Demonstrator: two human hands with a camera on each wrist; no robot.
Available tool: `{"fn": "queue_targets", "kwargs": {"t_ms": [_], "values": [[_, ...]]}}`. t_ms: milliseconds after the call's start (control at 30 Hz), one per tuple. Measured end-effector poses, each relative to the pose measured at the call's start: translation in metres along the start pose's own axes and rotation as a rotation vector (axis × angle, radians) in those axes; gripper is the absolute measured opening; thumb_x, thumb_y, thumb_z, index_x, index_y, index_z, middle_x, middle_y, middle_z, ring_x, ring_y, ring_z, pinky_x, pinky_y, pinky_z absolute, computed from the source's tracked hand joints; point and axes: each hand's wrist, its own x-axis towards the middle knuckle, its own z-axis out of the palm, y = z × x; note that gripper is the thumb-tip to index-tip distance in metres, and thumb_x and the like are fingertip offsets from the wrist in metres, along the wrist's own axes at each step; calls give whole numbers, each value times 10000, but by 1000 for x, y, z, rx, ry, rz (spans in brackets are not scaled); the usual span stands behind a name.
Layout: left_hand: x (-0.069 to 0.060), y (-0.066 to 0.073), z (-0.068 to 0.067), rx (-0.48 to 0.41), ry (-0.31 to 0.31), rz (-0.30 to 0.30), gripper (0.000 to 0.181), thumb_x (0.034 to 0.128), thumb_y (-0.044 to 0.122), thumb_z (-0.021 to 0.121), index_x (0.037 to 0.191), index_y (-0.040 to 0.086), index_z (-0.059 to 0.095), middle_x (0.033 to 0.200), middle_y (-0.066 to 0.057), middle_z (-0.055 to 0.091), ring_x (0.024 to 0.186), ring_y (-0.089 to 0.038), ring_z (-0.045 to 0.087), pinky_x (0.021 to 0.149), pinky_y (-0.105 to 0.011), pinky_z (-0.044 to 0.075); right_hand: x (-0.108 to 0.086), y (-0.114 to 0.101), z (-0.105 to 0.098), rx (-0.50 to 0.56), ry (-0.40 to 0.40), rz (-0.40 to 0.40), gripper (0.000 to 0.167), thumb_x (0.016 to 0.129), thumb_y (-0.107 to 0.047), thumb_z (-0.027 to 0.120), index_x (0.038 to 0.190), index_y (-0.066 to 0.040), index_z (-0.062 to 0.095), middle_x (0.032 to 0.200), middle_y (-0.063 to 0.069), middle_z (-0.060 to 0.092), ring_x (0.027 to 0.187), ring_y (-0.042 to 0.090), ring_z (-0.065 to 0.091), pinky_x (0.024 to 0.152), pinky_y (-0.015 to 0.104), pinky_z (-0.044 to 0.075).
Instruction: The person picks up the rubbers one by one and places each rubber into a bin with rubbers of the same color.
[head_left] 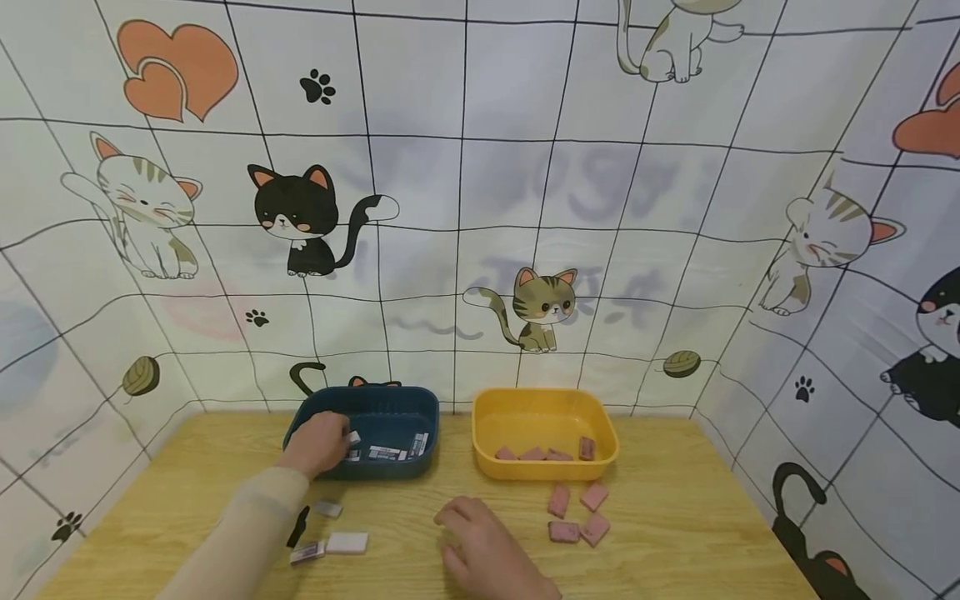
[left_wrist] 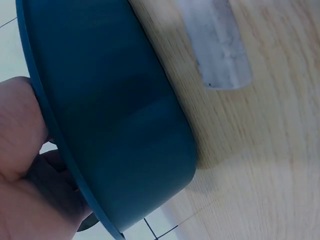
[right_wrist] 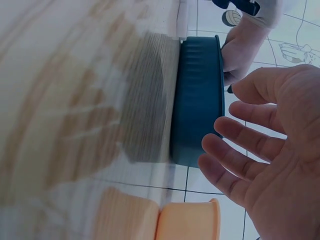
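My left hand (head_left: 318, 442) reaches over the left rim of the dark blue bin (head_left: 360, 475), fingers down inside. A small white eraser (head_left: 354, 437) shows at its fingertips and appears pinched there. Below it in the bin lie several white erasers (head_left: 384, 452) with printed labels. In the left wrist view the bin wall (left_wrist: 125, 125) hides the fingertips. Over the table, between the two groups of erasers, my right hand (head_left: 487, 546) is held with fingers spread and relaxed. Nothing is in its palm (right_wrist: 290, 150).
Right of the blue bin stands a yellow bin (head_left: 543, 471) with several pink erasers (head_left: 532, 454) inside. Several more pink erasers (head_left: 564, 532) lie before it. A plain white eraser (head_left: 347, 543), a labelled one (head_left: 307, 552) and a smaller one (head_left: 327, 508) rest near my left forearm.
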Motion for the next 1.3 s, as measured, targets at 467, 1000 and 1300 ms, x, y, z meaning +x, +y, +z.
{"fn": "queue_targets", "kwargs": {"t_ms": [467, 1000, 1300], "values": [[5, -1, 3, 4, -9, -13, 78, 953, 63, 649, 959, 2, 696, 875, -110, 621, 804, -241, 554, 781, -475, 525, -4, 5, 0, 10, 19, 8, 278, 934, -123, 682, 1211, -98, 698, 1231, -9, 619, 1135, 130, 584, 982, 344, 521], [-24, 11, -3, -16, 128, 108, 161, 916, 17, 635, 1055, -37, 697, 936, -140, 627, 848, -279, 615, 772, -468, 556, -9, 23, -13, 30, 116, 70, 249, 931, -59, 660, 1178, -58, 691, 1224, 28, 632, 1132, 197, 606, 959, 407, 541], [-41, 26, 2, 46, 280, 214, 155, 891, 3, 685, 1044, -15, 704, 927, -133, 622, 831, -288, 617, 768, -457, 559, -15, 41, -28, 65, 115, 179, 278, 948, -55, 687, 1225, -38, 669, 1236, 68, 627, 1163, 292, 614, 918, 467, 558]]}}
